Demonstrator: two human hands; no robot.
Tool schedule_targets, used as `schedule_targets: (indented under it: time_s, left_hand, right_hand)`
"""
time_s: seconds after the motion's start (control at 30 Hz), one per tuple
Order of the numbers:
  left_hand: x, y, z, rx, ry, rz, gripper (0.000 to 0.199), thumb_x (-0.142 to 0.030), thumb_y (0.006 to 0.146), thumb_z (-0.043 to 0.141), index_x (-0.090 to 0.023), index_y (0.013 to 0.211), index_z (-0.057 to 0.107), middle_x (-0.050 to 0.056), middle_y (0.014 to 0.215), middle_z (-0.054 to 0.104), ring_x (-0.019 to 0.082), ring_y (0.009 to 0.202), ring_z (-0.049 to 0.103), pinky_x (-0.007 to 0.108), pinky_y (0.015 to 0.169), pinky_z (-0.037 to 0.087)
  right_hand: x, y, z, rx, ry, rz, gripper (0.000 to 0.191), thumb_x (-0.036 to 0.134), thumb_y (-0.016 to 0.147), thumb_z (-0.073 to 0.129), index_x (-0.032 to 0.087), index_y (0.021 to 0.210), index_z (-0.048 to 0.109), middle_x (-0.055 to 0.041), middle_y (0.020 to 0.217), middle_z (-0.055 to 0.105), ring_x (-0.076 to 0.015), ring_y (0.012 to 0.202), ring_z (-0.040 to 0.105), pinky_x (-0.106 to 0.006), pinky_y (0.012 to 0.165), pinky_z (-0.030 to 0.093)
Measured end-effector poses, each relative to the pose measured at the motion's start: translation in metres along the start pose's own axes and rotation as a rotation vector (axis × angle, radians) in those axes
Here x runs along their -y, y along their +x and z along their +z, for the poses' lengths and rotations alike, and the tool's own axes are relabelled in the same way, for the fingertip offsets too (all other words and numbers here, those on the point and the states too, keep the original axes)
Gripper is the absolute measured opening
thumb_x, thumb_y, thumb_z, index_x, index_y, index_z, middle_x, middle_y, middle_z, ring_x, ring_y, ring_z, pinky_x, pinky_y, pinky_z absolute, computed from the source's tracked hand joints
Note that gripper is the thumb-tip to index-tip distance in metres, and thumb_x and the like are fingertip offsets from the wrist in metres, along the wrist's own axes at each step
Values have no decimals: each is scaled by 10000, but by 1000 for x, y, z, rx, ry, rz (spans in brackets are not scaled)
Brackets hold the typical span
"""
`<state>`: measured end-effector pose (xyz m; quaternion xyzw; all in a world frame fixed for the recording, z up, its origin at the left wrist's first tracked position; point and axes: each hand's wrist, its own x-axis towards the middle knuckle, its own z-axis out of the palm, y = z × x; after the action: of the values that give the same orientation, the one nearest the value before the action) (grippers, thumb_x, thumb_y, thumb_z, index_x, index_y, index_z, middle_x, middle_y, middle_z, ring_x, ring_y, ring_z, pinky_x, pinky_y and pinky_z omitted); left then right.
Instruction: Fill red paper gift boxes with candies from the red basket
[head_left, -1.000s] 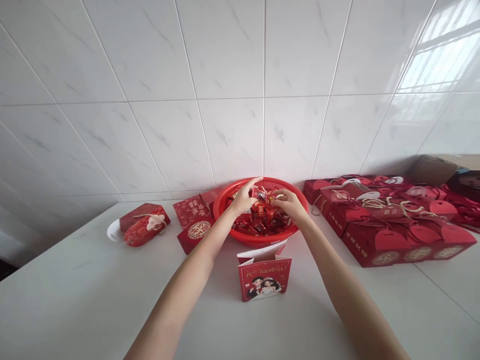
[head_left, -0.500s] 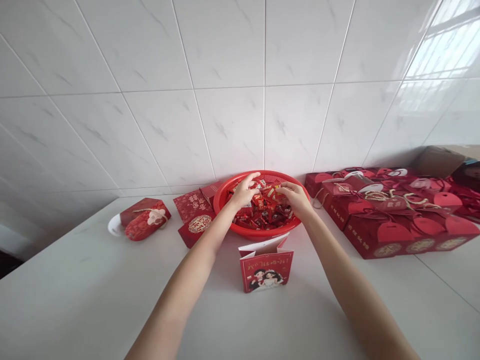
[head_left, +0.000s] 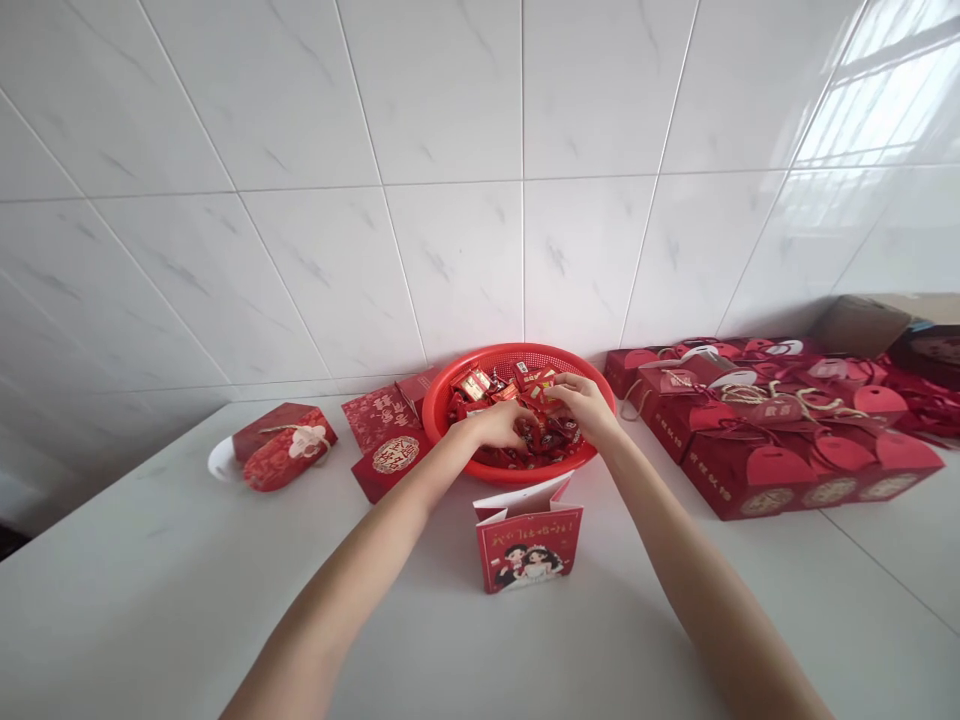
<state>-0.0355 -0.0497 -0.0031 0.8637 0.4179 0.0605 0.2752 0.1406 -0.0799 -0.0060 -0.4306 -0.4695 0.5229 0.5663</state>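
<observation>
A red plastic basket [head_left: 437, 440] holds several wrapped candies [head_left: 475, 384], mostly red, some gold. My left hand [head_left: 501, 424] reaches down into it, thumb and fingers apart and curved over the candies; its fingertips partly vanish among them. At the basket's right side my right hand [head_left: 586, 408] pinches a red candy packet [head_left: 537, 384] between thumb and fingers. In front of the basket, between my forearms, a red paper gift box [head_left: 529, 548] with a cartoon bridal couple stands upright with its top open.
Flat red printed boxes [head_left: 382, 420] lie left of the basket. Farther left are a red folded box [head_left: 289, 450] and a white round item [head_left: 223, 460]. Closed red gift boxes [head_left: 780, 470] with cords crowd the right, near a cardboard box [head_left: 862, 322]. A tiled wall [head_left: 465, 270] rises behind.
My left hand has lowered from above the candies at the back of the basket, down and right into the pile. My right hand has moved slightly left and down. The gift box stays put.
</observation>
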Motion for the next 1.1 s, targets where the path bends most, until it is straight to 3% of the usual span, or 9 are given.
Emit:
schedule_targets:
  time_s: [0.13, 0.3, 0.47, 0.6, 0.73, 0.9, 1.1]
  left_hand:
    - [-4, -1, 2, 45, 45, -44, 382, -163, 624, 779, -235, 1000, 773, -1, 874, 757, 204, 769, 690, 247, 628, 481]
    - [-2, 0, 4, 50, 47, -63, 205, -202, 590, 804, -224, 788, 753, -16, 726, 727, 188, 674, 658, 248, 595, 452]
    - [6, 1, -1, -158, -38, -31, 23, -213, 697, 712, -194, 704, 702, 21, 728, 735, 211, 728, 678, 285, 690, 498]
    - [10, 5, -4, -406, -163, 9, 136, -314, 812, 662, -181, 787, 680, 63, 817, 755, 239, 813, 700, 330, 756, 529]
    - [10, 7, -6, -552, -287, 77, 200, -372, 839, 652, -181, 780, 648, 66, 825, 755, 232, 809, 714, 342, 775, 547]
    - [11, 8, -9, -653, -409, 147, 301, -486, 823, 668, -187, 810, 636, 60, 873, 753, 217, 855, 718, 335, 821, 553]
    - [8, 7, -9, -624, -464, 204, 371, -544, 804, 696, -176, 837, 721, 67, 914, 770, 222, 900, 710, 329, 852, 555]
  right_hand:
    - [0, 0, 0, -11, 9, -5, 262, 287, 561, 800, 201, 696, 592, 19, 661, 656, -128, 587, 603, -258, 570, 514]
    - [2, -3, 0, -6, 31, -8, 275, 293, 531, 802, 201, 689, 597, 20, 669, 668, -133, 608, 620, -244, 573, 511]
    - [4, -5, 1, -9, 55, -22, 299, 333, 525, 811, 205, 687, 594, 16, 685, 666, -138, 642, 622, -247, 590, 527]
    - [2, -3, -1, -7, 65, -28, 326, 349, 530, 834, 212, 713, 602, 12, 723, 663, -150, 685, 626, -260, 608, 536]
    - [1, -1, -3, 15, 63, -19, 352, 351, 518, 859, 213, 719, 606, 15, 740, 660, -147, 718, 620, -251, 623, 521]
    - [4, -3, -3, 112, 83, 9, 352, 376, 532, 874, 202, 708, 624, 9, 825, 675, -159, 833, 643, -291, 749, 565]
    - [7, -5, -4, 205, 120, 47, 399, 413, 538, 901, 197, 719, 618, 16, 818, 649, -170, 834, 652, -339, 767, 599]
